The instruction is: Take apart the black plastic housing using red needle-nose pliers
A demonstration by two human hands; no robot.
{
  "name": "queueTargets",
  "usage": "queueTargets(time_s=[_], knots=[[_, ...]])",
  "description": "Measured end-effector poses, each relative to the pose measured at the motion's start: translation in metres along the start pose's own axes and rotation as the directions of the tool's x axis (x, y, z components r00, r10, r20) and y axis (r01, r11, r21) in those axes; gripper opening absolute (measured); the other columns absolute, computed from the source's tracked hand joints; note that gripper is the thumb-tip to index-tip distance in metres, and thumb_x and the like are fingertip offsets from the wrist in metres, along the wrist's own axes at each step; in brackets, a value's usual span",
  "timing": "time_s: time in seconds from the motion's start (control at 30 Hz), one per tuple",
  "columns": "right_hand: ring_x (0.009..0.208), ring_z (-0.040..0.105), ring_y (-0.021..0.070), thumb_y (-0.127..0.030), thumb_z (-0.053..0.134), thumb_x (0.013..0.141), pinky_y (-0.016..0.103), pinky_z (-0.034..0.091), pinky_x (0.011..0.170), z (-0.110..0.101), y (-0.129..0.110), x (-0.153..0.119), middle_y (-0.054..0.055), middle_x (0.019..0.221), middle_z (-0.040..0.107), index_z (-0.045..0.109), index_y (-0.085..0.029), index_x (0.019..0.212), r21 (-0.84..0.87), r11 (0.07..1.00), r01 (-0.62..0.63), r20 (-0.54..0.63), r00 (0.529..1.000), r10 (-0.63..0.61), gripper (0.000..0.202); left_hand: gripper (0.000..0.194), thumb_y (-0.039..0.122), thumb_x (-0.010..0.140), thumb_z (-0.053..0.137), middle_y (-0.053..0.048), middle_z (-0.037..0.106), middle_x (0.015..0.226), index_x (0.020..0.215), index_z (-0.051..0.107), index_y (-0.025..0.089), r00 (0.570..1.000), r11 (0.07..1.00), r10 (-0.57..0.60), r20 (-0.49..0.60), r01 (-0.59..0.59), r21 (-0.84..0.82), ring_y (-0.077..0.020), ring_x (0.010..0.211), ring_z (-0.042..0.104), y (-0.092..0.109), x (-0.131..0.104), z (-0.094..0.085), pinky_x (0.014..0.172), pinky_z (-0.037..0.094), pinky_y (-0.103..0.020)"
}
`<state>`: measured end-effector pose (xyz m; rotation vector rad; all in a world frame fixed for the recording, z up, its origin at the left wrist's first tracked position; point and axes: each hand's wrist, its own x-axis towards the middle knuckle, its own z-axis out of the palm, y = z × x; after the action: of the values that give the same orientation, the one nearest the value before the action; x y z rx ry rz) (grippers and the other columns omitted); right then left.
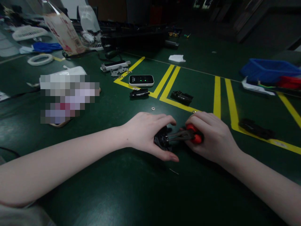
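Observation:
My left hand [150, 133] is closed around a small black plastic part [161, 138], its thumb and index finger reaching along either side. In my right hand [210, 135] are red-handled pliers [181, 135], fingers wrapped about the grips. The jaws point left and meet the near side of the black part; what exactly they pinch is too small to tell. A small metal washer [153, 108] lies just beyond my left hand. Nearer to me, a thin pale strand [174, 171] rests on the green table [131, 191].
Similar black parts [139, 93] lie along yellow tape lines, with another black part [182, 97] further right. Behind them sits a white-edged device [141, 80] with green lights. A blue bin [265, 70] stands at right; a plastic bag [63, 28] and white fan [88, 20] are back left.

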<state>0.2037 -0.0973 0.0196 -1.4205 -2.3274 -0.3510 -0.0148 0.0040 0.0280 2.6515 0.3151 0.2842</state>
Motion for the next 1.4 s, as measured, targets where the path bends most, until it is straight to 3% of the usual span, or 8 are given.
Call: queueTargets(time_s=[0.4, 0.63, 0.8, 1.1, 1.4], knots=[[0.071, 0.051, 0.0189, -0.022, 0.055, 0.08, 0.03, 0.041, 0.059, 0.0013, -0.0026, 0.0002, 0.006, 0.079, 0.055, 0.048, -0.02, 0.082, 0.001, 1.0, 0.019, 0.033, 0.999, -0.019, 0.008, 0.077, 0.078, 0.072, 0.059, -0.006, 0.068, 0.105, 0.117, 0.058, 0.016, 1.0, 1.0, -0.006, -0.015, 0.006, -0.009, -0.0213, 0.084, 0.064, 0.001, -0.0009, -0.0005, 0.072, 0.045, -0.032], [0.071, 0.05, 0.0186, -0.021, 0.057, 0.082, 0.031, 0.042, 0.06, 0.0003, -0.0037, -0.0006, 0.006, 0.079, 0.055, 0.049, -0.019, 0.083, 0.006, 1.0, 0.013, 0.043, 0.999, -0.013, 0.008, 0.064, 0.079, 0.071, 0.06, -0.001, 0.064, 0.085, 0.089, 0.064, 0.018, 1.0, 0.999, -0.022, 0.002, 0.022, -0.043, -0.0153, 0.07, 0.056, 0.0024, -0.0009, -0.0038, 0.063, 0.039, -0.027], [0.071, 0.051, 0.0185, -0.021, 0.058, 0.083, 0.031, 0.042, 0.061, 0.0001, -0.0028, -0.0004, 0.005, 0.079, 0.055, 0.05, -0.019, 0.083, 0.002, 1.0, 0.006, 0.044, 0.999, -0.007, 0.009, 0.06, 0.076, 0.07, 0.063, 0.001, 0.062, 0.079, 0.083, 0.062, 0.018, 0.999, 0.997, -0.038, 0.021, 0.04, -0.073, -0.0137, 0.067, 0.054, 0.0027, -0.0008, -0.0048, 0.062, 0.037, -0.026], [0.068, 0.05, 0.0182, -0.019, 0.058, 0.079, 0.03, 0.041, 0.059, 0.0003, -0.0037, 0.0009, 0.004, 0.075, 0.054, 0.049, -0.018, 0.079, 0.036, 0.999, -0.005, 0.067, 0.998, 0.003, 0.009, 0.065, 0.07, 0.071, 0.069, -0.003, 0.059, 0.099, 0.106, 0.058, 0.017, 0.992, 1.0, -0.003, -0.127, 0.002, -0.006, -0.0152, 0.076, 0.056, 0.0028, -0.0029, -0.0006, 0.06, 0.041, -0.025], [0.067, 0.051, 0.0179, -0.019, 0.06, 0.077, 0.03, 0.041, 0.058, -0.0003, -0.0035, 0.002, 0.004, 0.075, 0.054, 0.05, -0.018, 0.08, 0.084, 0.996, -0.038, 0.114, 0.993, 0.029, 0.011, 0.068, 0.069, 0.073, 0.068, -0.007, 0.059, 0.105, 0.114, 0.057, 0.016, 0.979, 0.999, 0.029, -0.201, -0.021, 0.039, -0.016, 0.076, 0.057, 0.001, -0.0032, 0.0009, 0.06, 0.045, -0.027]])
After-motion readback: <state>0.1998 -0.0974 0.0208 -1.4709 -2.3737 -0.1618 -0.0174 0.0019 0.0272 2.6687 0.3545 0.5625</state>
